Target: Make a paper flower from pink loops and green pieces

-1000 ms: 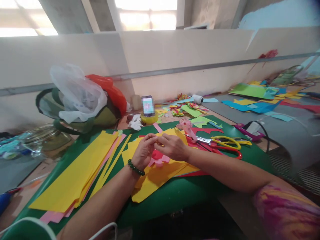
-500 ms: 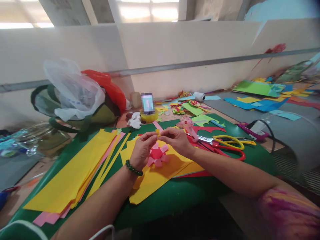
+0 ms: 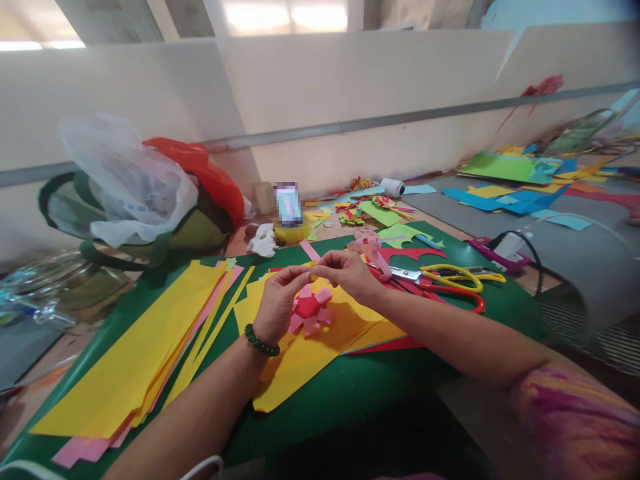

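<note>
My left hand [image 3: 281, 297] and my right hand [image 3: 349, 272] meet fingertip to fingertip over the green work surface [image 3: 300, 400]. Both are closed in a pinch on a small piece of yellow paper [image 3: 313, 265], mostly hidden by the fingers. Just below them lies a paper flower [image 3: 307, 305] with a red centre and pink petals. It rests on stacked yellow paper sheets [image 3: 295, 367]. Right of my right hand are a pink glue gun [image 3: 371, 250] and scissors with red and yellow handles [image 3: 453, 280].
Yellow paper strips [image 3: 135, 347] with pink ones beneath lie at the left. A phone [image 3: 289, 205] stands on a yellow roll at the back. Behind on the left sits a bag [image 3: 200, 223] with plastic bags. A purple tool [image 3: 500, 257] and coloured paper sheets [image 3: 505, 200] lie to the right.
My fingers have shifted along the small yellow paper, which showed more half a second ago. The paper flower, partly covered one second ago, is more visible. The view has tilted slightly down.
</note>
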Demonstrator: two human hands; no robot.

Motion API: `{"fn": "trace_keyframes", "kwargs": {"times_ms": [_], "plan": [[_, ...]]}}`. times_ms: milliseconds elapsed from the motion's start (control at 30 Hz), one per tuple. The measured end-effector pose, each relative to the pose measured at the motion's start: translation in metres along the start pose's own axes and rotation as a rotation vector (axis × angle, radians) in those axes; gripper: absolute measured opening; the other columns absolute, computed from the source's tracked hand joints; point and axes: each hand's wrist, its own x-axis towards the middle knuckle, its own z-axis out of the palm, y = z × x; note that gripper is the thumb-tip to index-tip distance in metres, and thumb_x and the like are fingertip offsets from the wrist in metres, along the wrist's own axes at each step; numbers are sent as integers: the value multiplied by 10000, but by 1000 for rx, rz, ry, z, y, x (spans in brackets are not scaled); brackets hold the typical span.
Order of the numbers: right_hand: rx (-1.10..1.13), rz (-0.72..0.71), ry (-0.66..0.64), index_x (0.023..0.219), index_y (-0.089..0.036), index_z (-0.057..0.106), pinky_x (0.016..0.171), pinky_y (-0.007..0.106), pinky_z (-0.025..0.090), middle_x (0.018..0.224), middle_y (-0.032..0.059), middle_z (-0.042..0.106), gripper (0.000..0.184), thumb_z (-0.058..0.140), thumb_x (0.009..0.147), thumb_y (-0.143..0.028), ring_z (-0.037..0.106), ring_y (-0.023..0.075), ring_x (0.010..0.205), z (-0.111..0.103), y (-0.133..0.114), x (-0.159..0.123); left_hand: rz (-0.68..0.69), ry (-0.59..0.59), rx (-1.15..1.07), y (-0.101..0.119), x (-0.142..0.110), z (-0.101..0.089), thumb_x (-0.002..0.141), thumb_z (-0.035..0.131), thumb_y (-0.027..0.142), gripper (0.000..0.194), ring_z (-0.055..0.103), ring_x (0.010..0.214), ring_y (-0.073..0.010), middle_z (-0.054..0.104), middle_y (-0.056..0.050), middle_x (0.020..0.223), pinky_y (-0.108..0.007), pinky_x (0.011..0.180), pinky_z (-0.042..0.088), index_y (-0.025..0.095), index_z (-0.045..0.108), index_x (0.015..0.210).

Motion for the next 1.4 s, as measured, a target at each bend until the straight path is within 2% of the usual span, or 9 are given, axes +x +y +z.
{"fn": "trace_keyframes", "kwargs": {"times_ms": [300,567,833,1400], "plan": [[53,61,-12,642,-182,567,485,217,364,594,-51,562,381,788,578,-485,460,70,521,0,0,1,42,7,61,0,0,1,496,828,302,211,594,672,-135,699,-11,655,-266,719,481,172,733,632],[161,57,24,732,-190,533,526,215,411,677,-57,587,407,841,530,-363,550,86,616,0,4,2,34,5,28,1,0,2,455,861,325,258,586,660,-127,695,-1,649,-254,695,479,177,722,614],[207,25,30,799,-194,523,548,232,407,680,-60,596,405,822,561,-328,548,82,599,-1,6,4,37,-13,57,-2,-1,1,498,851,322,250,594,675,-127,693,-8,662,-248,702,469,164,724,644],[158,-44,29,838,-210,509,626,267,443,703,-55,579,394,794,616,-367,562,101,641,0,12,5,36,-17,60,2,-2,4,485,852,345,277,588,664,-131,673,-5,648,-262,697,477,164,695,625]]}}
